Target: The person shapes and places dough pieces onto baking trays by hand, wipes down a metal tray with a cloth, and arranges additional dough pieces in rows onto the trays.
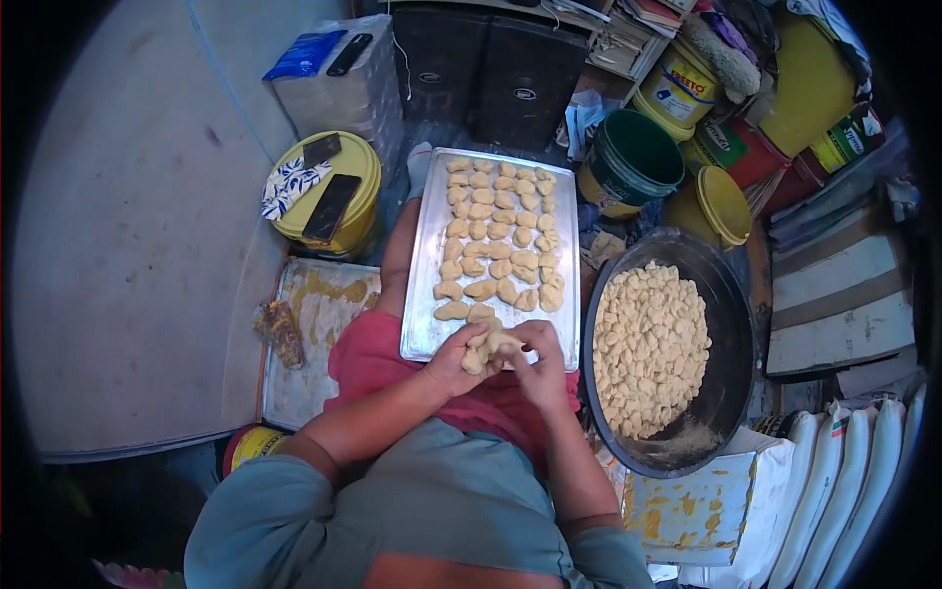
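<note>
Above the near edge of a shiny metal tray [436, 236], the two hands meet around a soft, pale lump of dough [485, 348]. The left hand [452, 363] is wrapped about the lump from its left side, and the right hand [536, 359] is narrow, its thumb and fingers pinching the dough at its right end. The tray lies in front of the person, its near edge over the red shorts [368, 353], and on it rounded dough pieces [481, 211] sit in rough columns, some touching their neighbours. Just right of the tray stands a wide black basin [728, 363] with a large heap of small dough chunks [650, 348] in it. Beyond the basin is a dark green bucket [638, 157]. Left of the tray, a yellow-lidded tub [358, 157] carries a dark phone [332, 208] and a blue-and-white patterned item [291, 187]; nearer the person, a wrapped bundle [282, 336] rests on a stained metal sheet [312, 368].
</note>
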Tool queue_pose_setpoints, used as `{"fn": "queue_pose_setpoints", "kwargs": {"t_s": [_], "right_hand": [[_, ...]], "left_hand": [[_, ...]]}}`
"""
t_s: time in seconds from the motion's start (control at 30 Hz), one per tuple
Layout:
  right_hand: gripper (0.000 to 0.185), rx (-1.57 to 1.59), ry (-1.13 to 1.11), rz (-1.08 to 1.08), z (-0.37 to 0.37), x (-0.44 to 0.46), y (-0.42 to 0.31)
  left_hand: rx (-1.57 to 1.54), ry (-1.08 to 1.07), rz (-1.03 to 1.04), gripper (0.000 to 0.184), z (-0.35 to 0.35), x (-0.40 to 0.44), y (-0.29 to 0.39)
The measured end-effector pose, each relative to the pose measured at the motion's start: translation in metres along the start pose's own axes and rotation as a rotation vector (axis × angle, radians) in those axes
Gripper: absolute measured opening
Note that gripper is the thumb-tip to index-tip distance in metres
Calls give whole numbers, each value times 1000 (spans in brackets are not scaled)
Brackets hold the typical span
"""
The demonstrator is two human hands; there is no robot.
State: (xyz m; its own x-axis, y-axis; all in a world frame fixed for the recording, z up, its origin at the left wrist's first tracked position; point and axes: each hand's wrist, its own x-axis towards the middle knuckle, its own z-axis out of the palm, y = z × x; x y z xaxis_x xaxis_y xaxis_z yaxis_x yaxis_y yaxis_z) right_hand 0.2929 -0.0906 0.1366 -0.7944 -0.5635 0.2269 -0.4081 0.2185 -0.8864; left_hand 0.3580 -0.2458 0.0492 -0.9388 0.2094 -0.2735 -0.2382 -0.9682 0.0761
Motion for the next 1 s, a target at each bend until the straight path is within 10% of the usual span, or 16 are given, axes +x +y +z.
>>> {"fn": "queue_pose_setpoints", "kwargs": {"t_s": [0.07, 0.13, 0.4, 0.57, 0.73, 0.9, 1.0], "right_hand": [[22, 518, 124, 321, 2, 6, 16], [13, 530, 291, 185, -1, 20, 17], [29, -445, -37, -119, 9, 28, 62], [36, -55, -400, -39, -7, 24, 16], [31, 580, 86, 313, -27, 24, 54], [27, -567, 42, -146, -23, 23, 96], [22, -383, 35, -31, -17, 23, 97]], "left_hand": [[36, 104, 48, 34, 0, -4, 4], [59, 179, 85, 37, 5, -13, 11], [194, 128, 100, 39, -1, -16, 22], [424, 94, 3, 42, 29, -11, 16], [481, 133, -35, 42, 24, -6, 20], [630, 156, -35, 44, 37, 10, 19], [724, 228, -52, 46, 47, 28, 20]]}}
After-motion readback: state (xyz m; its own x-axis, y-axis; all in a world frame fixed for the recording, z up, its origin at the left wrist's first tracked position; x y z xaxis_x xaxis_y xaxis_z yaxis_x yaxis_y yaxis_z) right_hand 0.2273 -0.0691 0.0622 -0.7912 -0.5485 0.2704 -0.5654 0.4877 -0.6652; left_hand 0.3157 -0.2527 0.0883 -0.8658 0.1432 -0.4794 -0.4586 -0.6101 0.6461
